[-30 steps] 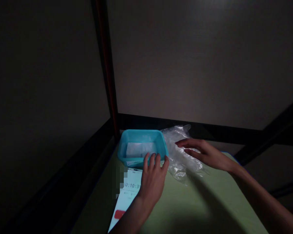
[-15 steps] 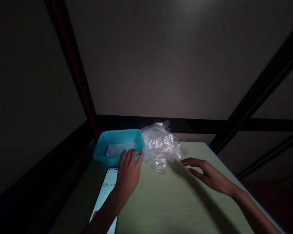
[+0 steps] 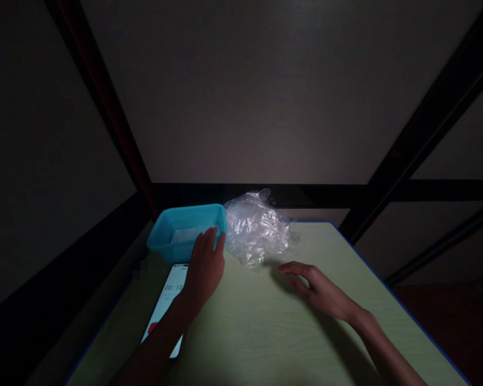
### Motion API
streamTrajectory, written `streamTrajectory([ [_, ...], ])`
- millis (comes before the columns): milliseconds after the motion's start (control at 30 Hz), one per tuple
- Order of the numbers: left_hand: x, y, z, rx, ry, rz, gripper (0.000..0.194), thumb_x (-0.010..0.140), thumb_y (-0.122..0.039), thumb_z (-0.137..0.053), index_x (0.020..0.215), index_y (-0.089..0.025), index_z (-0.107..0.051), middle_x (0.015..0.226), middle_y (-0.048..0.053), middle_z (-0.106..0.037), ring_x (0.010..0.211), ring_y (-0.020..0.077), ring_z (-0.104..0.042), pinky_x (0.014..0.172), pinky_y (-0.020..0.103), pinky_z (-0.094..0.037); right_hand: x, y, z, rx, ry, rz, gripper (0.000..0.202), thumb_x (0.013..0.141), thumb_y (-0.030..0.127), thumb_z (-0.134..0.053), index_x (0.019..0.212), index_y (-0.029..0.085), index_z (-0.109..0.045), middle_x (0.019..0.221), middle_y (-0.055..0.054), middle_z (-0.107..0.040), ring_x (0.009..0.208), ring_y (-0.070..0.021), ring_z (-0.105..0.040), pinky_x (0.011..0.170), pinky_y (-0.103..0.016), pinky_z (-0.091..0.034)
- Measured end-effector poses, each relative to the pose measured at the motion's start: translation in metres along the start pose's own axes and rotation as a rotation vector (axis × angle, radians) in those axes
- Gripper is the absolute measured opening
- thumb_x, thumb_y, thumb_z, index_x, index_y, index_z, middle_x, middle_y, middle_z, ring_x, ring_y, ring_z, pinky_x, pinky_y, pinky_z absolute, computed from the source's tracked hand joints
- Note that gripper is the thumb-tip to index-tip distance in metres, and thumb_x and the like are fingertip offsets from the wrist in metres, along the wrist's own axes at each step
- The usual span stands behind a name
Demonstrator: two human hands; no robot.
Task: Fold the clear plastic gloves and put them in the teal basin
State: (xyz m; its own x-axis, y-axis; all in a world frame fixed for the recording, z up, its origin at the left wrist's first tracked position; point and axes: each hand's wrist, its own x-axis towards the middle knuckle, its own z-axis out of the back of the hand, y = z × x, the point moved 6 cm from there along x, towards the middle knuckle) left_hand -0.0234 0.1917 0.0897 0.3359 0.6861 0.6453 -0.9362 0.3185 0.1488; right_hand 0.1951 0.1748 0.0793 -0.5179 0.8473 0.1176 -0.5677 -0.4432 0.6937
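My left hand (image 3: 206,265) is over the near right side of a turquoise plastic basket (image 3: 167,252), fingers stretched forward and holding nothing that shows; whether they touch its rim I cannot tell. Inside the basket lies something flat and whitish (image 3: 184,235), partly hidden by my fingers. To the basket's right sits a crumpled heap of clear plastic bags (image 3: 255,228). My right hand (image 3: 316,289) hovers above the table in front of the heap, apart from it, thumb and fingers parted around nothing. Beneath my left forearm lies a phone (image 3: 167,305) with a timer on its lit screen.
The pale green table (image 3: 257,332) has a blue edge and narrows toward the back. Behind it rises a grey panelled wall (image 3: 249,107) with dark strips. Another dark panel (image 3: 44,161) stands close at the left. The light is dim.
My right hand has moved left and a little nearer to me. My left hand stays by the basket, its fingers a bit straighter. The whole view has shifted slightly.
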Motion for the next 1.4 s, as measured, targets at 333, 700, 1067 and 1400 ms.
streamTrajectory([
  [333, 0.007, -0.059, -0.022, -0.09, 0.287, -0.175, 0.035, 0.084, -0.017, -0.05, 0.118, -0.008, -0.056, 0.139, 0.016, -0.044, 0.132, 0.0286, -0.034, 0.106, 0.044, -0.032, 0.0, 0.014, -0.017, 0.022, 0.003, 0.102, 0.027, 0.083, 0.01, -0.044, 0.101, 0.017, -0.063, 0.103, -0.01, -0.068, 0.094, -0.0209, -0.063, 0.084, -0.038, -0.051],
  [700, 0.011, -0.065, -0.032, -0.091, 0.363, -0.162, 0.033, 0.085, -0.021, -0.053, 0.115, -0.008, -0.058, 0.133, 0.017, -0.05, 0.13, 0.0288, -0.038, 0.106, 0.049, -0.029, -0.016, 0.011, -0.009, 0.012, 0.005, 0.105, 0.03, 0.083, 0.008, -0.044, 0.104, 0.017, -0.062, 0.109, -0.01, -0.067, 0.098, -0.0211, -0.063, 0.087, -0.038, -0.05],
  [1067, 0.014, -0.062, -0.033, -0.132, 0.314, -0.135, 0.04, 0.086, -0.018, -0.047, 0.123, -0.005, -0.051, 0.133, 0.019, -0.05, 0.128, 0.0308, -0.04, 0.104, 0.053, -0.029, -0.022, 0.013, -0.004, -0.007, -0.002, 0.121, 0.028, 0.083, 0.009, -0.045, 0.104, 0.016, -0.062, 0.109, -0.012, -0.066, 0.099, -0.0228, -0.063, 0.087, -0.04, -0.049],
  [1400, 0.048, -0.055, 0.03, -0.487, 0.054, -0.022, 0.048, 0.087, -0.02, -0.041, 0.133, -0.007, -0.038, 0.141, 0.016, -0.042, 0.133, 0.0239, -0.033, 0.109, 0.046, -0.023, -0.018, 0.007, 0.011, 0.038, -0.164, 0.104, 0.032, 0.08, 0.011, -0.046, 0.106, 0.019, -0.062, 0.115, -0.011, -0.063, 0.11, -0.0248, -0.057, 0.096, -0.045, -0.041],
])
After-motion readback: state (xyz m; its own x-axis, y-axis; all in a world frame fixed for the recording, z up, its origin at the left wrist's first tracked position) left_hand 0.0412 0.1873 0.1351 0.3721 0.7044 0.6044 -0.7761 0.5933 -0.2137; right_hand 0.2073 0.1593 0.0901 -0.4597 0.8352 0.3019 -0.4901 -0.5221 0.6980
